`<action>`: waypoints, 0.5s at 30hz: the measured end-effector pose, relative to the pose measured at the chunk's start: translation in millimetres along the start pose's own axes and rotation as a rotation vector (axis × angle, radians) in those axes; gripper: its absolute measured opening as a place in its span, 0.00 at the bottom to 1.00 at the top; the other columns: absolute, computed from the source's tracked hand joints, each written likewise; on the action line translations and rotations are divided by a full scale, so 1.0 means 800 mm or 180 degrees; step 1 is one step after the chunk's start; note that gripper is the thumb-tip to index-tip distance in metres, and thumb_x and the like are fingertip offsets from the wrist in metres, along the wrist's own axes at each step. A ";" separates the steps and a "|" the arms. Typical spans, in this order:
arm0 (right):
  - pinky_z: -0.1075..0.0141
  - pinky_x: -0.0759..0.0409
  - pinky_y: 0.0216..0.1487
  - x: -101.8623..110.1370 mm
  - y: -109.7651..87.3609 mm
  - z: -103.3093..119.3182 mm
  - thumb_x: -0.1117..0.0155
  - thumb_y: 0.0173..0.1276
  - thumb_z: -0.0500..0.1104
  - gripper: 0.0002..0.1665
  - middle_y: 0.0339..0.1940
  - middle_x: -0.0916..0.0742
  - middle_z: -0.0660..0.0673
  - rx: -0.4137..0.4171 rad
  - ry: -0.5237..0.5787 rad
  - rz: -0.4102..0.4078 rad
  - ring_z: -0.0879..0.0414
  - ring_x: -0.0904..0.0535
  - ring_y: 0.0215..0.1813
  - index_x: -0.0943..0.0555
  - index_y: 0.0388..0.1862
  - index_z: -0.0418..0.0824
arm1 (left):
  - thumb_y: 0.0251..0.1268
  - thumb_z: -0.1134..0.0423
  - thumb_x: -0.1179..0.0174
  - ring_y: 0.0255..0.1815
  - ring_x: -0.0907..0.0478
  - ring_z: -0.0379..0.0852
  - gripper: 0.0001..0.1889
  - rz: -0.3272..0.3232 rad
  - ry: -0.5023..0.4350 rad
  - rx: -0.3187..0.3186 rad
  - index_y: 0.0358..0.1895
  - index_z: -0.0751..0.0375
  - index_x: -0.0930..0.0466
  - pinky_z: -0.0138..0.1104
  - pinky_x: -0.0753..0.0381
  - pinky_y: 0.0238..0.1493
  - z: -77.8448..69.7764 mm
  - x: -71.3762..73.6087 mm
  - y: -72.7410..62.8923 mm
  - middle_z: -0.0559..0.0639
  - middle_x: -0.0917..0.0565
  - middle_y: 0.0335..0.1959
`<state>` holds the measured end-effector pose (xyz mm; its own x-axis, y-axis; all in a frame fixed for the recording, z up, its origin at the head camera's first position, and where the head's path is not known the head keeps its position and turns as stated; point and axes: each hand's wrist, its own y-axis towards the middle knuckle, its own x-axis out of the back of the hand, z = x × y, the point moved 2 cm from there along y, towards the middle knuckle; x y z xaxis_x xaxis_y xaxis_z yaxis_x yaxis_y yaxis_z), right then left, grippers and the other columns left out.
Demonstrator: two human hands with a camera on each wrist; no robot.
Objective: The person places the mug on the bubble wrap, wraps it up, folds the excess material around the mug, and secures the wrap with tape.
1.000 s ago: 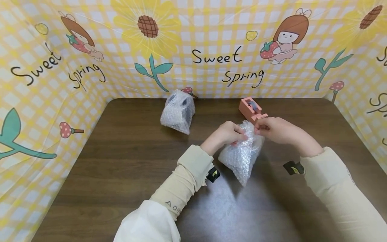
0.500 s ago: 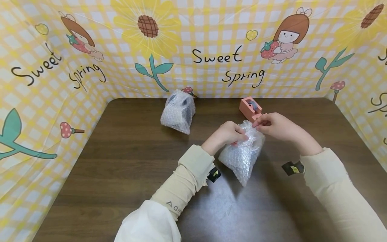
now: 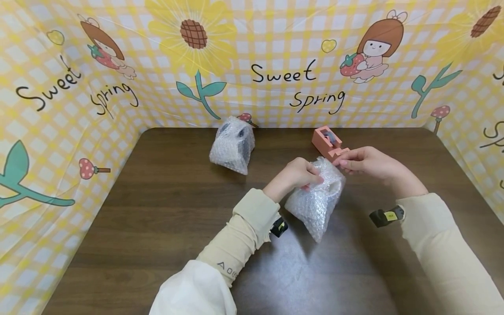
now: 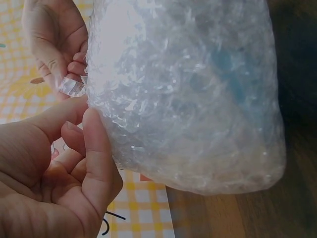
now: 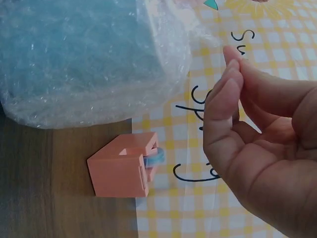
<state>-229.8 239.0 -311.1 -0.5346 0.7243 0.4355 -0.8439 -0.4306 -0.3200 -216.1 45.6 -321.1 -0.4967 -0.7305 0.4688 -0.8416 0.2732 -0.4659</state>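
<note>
A bubble-wrapped package (image 3: pixel 315 210) stands right of the table's middle in the head view, a pointed corner towards me. My left hand (image 3: pixel 297 175) pinches its upper left side between thumb and fingers. Close to its upper right edge, my right hand (image 3: pixel 368 164) pinches a small clear strip of tape (image 4: pixel 72 87), seen in the left wrist view beside the wrap. Through the bubble wrap (image 5: pixel 89 64) something blue shows in the right wrist view. What lies inside is otherwise blurred.
A pink tape dispenser (image 3: pixel 326 141) with a blue roll stands just behind the package. Another bubble-wrapped bundle (image 3: pixel 233 146) sits at the back left of the brown wooden table (image 3: pixel 157 227). A yellow checked cloth (image 3: pixel 271 39) encloses the back and sides.
My right hand first shifted slightly left over the top of the package, then drew back right to its edge. A fold of wrap there now gapes more. My left hand keeps its place.
</note>
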 end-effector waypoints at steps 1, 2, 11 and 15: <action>0.73 0.21 0.45 0.000 0.000 -0.001 0.44 0.71 0.41 0.23 0.39 0.19 0.59 -0.0023 0.0017 -0.0017 0.63 0.23 0.42 0.26 0.58 0.25 | 0.60 0.63 0.35 0.18 0.28 0.36 0.15 -0.0003 0.0009 0.0006 0.50 0.61 0.16 0.23 0.27 0.21 0.000 0.000 0.000 0.54 0.19 0.52; 0.72 0.21 0.45 0.000 0.000 -0.002 0.45 0.72 0.42 0.23 0.38 0.19 0.59 -0.0022 0.0017 -0.0022 0.62 0.23 0.42 0.26 0.58 0.25 | 0.60 0.63 0.35 0.18 0.28 0.36 0.15 -0.0001 0.0007 0.0006 0.50 0.61 0.16 0.23 0.27 0.21 0.000 0.000 0.000 0.54 0.19 0.52; 0.73 0.21 0.43 -0.006 0.002 -0.011 0.54 0.77 0.48 0.26 0.29 0.18 0.59 -0.0199 0.0216 0.0050 0.64 0.23 0.36 0.24 0.51 0.24 | 0.61 0.62 0.35 0.19 0.28 0.37 0.15 0.0010 0.0030 0.0005 0.50 0.62 0.17 0.23 0.27 0.22 0.000 0.001 0.000 0.54 0.19 0.50; 0.74 0.21 0.44 -0.006 0.002 -0.016 0.50 0.75 0.47 0.21 0.30 0.17 0.61 -0.0247 0.0422 0.0102 0.66 0.23 0.37 0.20 0.51 0.31 | 0.60 0.62 0.35 0.18 0.28 0.37 0.15 0.0007 0.0061 -0.0002 0.50 0.61 0.17 0.23 0.27 0.22 -0.001 0.001 0.001 0.54 0.19 0.52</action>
<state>-227.9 241.5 -324.5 -0.5463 0.7778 0.3109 -0.8179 -0.4153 -0.3982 -216.9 45.7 -320.6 -0.5024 -0.7177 0.4821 -0.8407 0.2752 -0.4664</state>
